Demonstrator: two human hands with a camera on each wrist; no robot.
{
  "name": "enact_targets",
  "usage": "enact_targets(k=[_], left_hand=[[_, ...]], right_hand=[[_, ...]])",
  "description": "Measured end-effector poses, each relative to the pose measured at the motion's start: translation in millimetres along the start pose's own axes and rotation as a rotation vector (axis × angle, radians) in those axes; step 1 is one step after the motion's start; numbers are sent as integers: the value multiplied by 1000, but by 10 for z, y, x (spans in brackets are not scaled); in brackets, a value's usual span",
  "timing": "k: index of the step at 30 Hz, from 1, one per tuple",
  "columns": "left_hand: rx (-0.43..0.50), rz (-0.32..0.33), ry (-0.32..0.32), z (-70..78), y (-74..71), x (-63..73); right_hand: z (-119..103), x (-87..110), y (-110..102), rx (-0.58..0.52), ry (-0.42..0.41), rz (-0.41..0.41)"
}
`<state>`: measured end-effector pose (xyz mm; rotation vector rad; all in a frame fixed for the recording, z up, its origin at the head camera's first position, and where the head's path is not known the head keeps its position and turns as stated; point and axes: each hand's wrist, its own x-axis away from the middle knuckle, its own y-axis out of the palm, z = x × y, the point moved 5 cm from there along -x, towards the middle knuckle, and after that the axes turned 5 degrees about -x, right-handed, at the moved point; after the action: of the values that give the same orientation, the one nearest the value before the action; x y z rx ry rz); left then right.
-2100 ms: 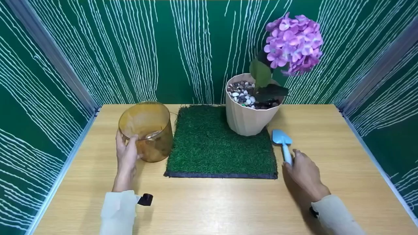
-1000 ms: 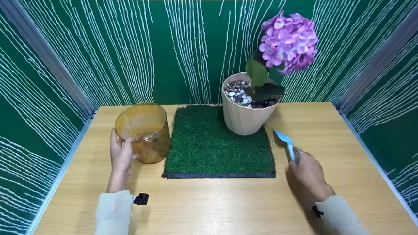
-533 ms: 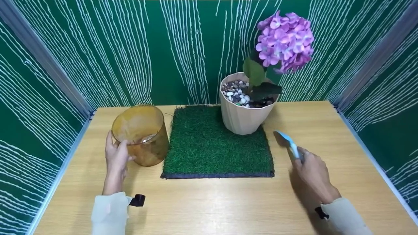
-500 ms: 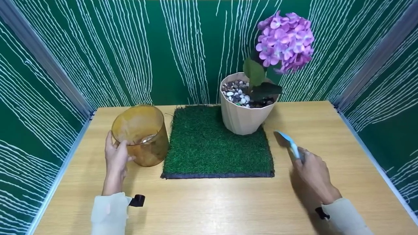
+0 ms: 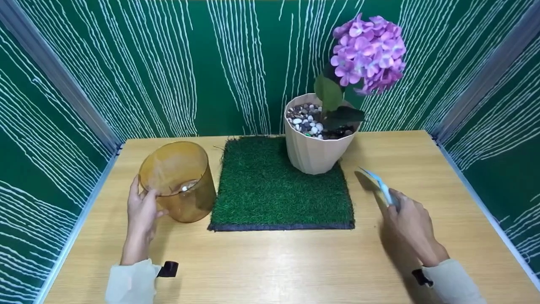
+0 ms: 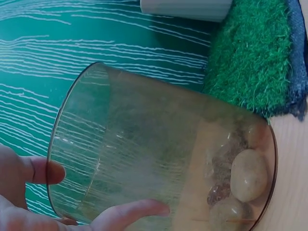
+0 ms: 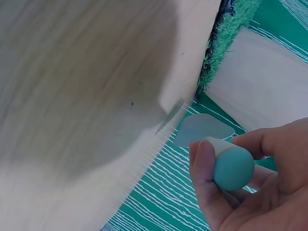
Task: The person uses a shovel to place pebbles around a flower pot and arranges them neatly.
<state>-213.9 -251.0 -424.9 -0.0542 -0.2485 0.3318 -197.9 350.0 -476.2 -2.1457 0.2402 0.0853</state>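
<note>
My left hand (image 5: 141, 213) grips the near left side of an amber see-through cylindrical container (image 5: 190, 204) at its rim. Several stones (image 6: 249, 174) lie at the container's bottom, as the left wrist view shows through the wall. My right hand (image 5: 413, 223) holds a small light-blue hand trowel (image 5: 384, 193) by its handle. Thumb and fingers close round that handle in the right wrist view, where its rounded end (image 7: 234, 168) faces the camera. The trowel's blade points away from me, is seen nearly edge-on in the head view, and casts a shadow on the table.
A green artificial-grass mat (image 5: 278, 194) lies mid-table, with the container close to its left edge. On its back right stands a beige pot (image 5: 314, 154) with pebbles (image 5: 310, 122) and a purple hydrangea (image 5: 369, 55). Green walls with white lines enclose the wooden table (image 5: 274, 266).
My left hand and the container have come slightly left and toward me. My right hand has taken hold of the trowel, lifted and turned it edge-on, and drawn it a little toward me.
</note>
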Motion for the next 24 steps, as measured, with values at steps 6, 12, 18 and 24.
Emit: enact_targets(k=[6,12,18,24], left_hand=[[-19,-44,-9,-20,-61,24],[-59,-84,-18,-28,-122,60],[-93,-103,-18,-33,-203,103],[-124,-125,-27,-65,-292,132]], right_hand=[[-33,14,-56,-20,10,2],[-62,15,-96,-26,-8,4],[-64,26,-122,-45,-5,-27],[-77,37,-166,-29,-59,8]])
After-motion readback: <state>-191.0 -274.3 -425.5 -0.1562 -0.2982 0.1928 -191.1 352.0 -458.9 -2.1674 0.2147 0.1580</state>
